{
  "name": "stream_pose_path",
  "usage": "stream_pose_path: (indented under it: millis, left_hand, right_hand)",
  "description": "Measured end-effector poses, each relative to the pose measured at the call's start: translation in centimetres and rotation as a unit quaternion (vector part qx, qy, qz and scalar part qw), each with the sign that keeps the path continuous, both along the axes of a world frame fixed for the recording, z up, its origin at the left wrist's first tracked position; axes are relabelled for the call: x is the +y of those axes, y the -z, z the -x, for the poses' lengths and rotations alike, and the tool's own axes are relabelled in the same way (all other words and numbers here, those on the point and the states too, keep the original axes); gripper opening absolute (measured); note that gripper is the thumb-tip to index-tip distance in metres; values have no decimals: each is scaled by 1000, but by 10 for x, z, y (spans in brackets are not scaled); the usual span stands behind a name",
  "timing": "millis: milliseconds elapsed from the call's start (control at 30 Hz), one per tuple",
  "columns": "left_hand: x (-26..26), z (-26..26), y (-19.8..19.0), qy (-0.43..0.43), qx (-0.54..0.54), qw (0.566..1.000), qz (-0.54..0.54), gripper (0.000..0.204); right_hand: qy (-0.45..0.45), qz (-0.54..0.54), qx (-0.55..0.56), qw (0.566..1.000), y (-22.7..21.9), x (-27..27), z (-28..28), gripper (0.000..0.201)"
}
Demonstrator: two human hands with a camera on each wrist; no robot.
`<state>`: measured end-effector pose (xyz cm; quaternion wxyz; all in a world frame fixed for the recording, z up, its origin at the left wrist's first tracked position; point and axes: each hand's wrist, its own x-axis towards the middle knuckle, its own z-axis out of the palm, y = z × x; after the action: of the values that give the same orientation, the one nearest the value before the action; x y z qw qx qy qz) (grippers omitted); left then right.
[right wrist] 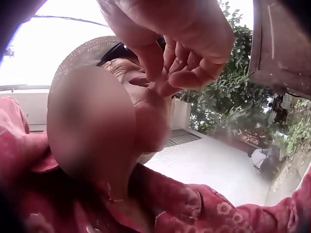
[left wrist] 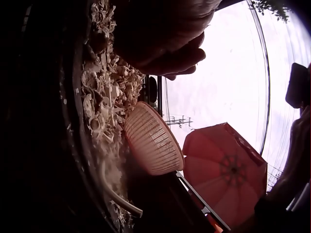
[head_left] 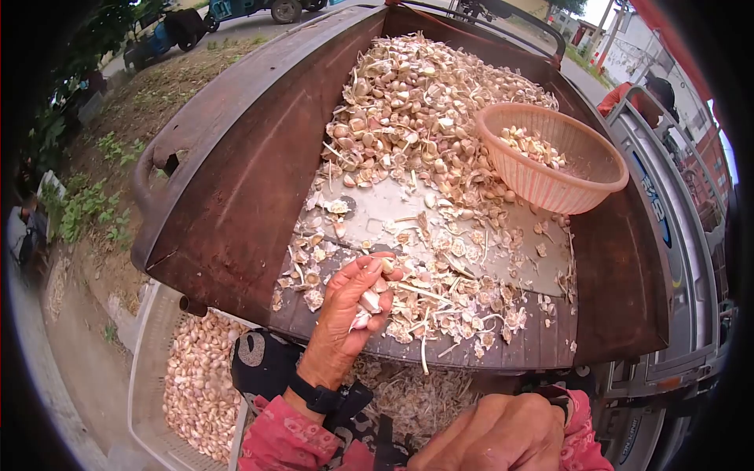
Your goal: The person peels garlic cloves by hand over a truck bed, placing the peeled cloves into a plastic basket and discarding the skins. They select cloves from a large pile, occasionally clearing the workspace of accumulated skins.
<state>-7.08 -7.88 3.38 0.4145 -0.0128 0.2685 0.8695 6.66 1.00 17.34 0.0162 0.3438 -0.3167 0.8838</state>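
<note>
My left hand [head_left: 338,318] is over the near edge of the cart bed, palm turned up and fingers curled round several garlic cloves [head_left: 369,301]. A pale clove [head_left: 387,267] sits at the thumb and fingertips. In the left wrist view this hand [left wrist: 165,43] is dark and its cloves are hidden. My right hand [head_left: 499,436] is at the bottom of the head view, back of the hand toward the camera. The right wrist view has it raised beside the person's head, fingers [right wrist: 194,75] curled toward the thumb and no object visible between them.
A garlic heap [head_left: 424,102] fills the far part of the metal cart bed [head_left: 236,173]. Skins and stalks [head_left: 455,290] lie nearer. A pink basket [head_left: 542,184] with some cloves stands on the right. A white crate [head_left: 145,369] of cloves is low on the left.
</note>
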Motion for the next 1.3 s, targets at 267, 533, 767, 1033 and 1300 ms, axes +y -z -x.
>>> stream_pose_path:
  millis: [267,533,767,1033,1300]
  left_hand:
    - [-3,-3,2,-19,11,1000,18,19]
    - [-4,-5,-8,-36,21,998,52,18]
    - [-5,-7,-16,-13,117,988,97,24]
    - [1,-18,-24,23,306,922,238,30]
    - [-9,-10,-13,-20,71,995,72,26]
  right_hand:
    - [19,27,-30,999,1,-9,-14,11]
    - [109,1,-359,927,53,35,4,24]
    - [167,-51,-465,868,112,68,47,29]
    - [147,-2,-516,844,127,62,57,26]
    - [640,-371,-154,656,-7,207,92,22]
